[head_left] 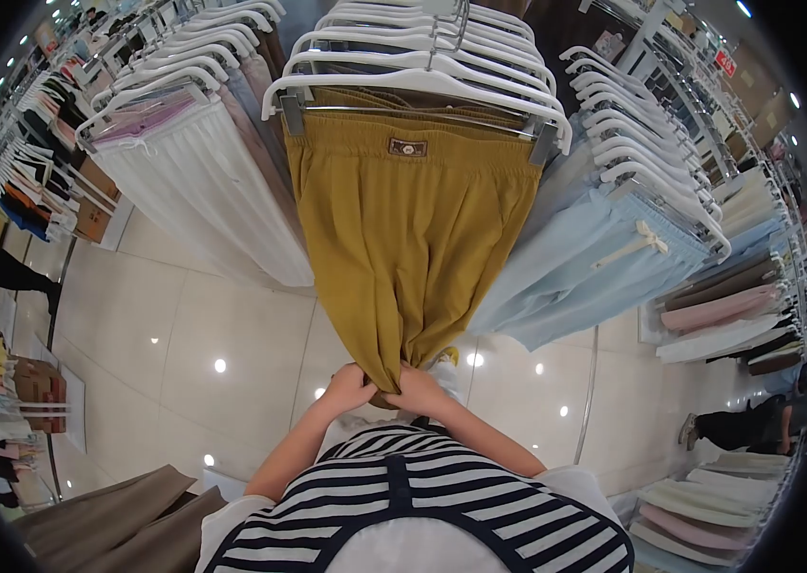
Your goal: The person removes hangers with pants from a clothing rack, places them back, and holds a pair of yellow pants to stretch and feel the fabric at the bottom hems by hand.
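Mustard-coloured trousers point(413, 205) hang in front of me by their elastic waistband, which carries a small dark label point(408, 148). A white clip hanger point(423, 84) holds them at both sides of the waist. Low down, the cloth is gathered into folds between my hands. My left hand point(350, 390) is closed on the gathered fabric from the left side. On the right, my right hand point(415, 392) also grips the cloth, close beside the left one. Some fingers of both hands are hidden by the folds.
White trousers point(203, 177) hang at the left, light blue trousers point(604, 258) at the right. More white hangers point(647, 143) crowd the racks. Brown trousers point(117, 520) lie at lower left. Cardboard boxes point(39, 393) stand further left. Other people point(743, 427) are at both sides.
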{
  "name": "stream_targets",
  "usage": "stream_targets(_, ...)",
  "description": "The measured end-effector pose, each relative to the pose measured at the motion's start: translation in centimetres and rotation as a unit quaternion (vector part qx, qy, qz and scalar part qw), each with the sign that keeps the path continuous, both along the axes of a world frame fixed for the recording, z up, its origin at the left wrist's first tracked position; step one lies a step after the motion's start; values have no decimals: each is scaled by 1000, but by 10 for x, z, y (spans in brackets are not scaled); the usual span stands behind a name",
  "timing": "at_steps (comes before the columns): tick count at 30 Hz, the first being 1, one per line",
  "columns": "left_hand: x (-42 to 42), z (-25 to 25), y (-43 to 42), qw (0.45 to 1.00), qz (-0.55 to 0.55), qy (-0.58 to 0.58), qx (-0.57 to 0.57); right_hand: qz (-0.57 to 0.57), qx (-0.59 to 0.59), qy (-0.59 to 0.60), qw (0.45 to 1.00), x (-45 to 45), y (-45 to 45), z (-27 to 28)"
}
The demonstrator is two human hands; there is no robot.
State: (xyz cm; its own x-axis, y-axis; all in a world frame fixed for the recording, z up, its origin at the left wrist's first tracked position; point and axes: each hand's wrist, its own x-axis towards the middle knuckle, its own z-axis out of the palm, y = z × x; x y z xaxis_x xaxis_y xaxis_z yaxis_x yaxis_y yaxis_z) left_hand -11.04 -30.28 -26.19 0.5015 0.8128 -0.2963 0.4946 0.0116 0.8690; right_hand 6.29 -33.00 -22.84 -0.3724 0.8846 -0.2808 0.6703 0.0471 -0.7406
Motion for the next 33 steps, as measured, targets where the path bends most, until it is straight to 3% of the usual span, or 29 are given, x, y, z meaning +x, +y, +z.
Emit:
stream_targets(4,2,7,3,994,-8,28,105,-21,8,125,992,5,5,-3)
stream_targets(7,4,22,7,984,-18,61,169,-84,-56,233,967,7,13,-8)
stream_targets(12,15,24,5,967,-33,107,230,-41,17,227,973,13,18,0)
stream_targets(14,22,26,6,972,-50,146,175,-19,35,253,967,17,22,5)
stream_targets(18,38,38,1,979,-21,112,168,25,37,188,981,37,31,8)
stream_targets(20,36,43,-5,993,-8,43,105,29,32,154,987,35,26,6)
stream_targets(22,30,41,-8,996,-11,6,83,45,-93,147,984,37,29,12)
stream_targets(28,7,43,-20,997,-17,-73,9,37,-32,160,986,16,23,-2)
stream_targets(30,7,39,-22,971,21,-224,-87,23,-75,193,978,13,27,3)
stream_targets(33,9,54,-19,956,27,-266,-117,-6,-113,221,969,12,28,16)
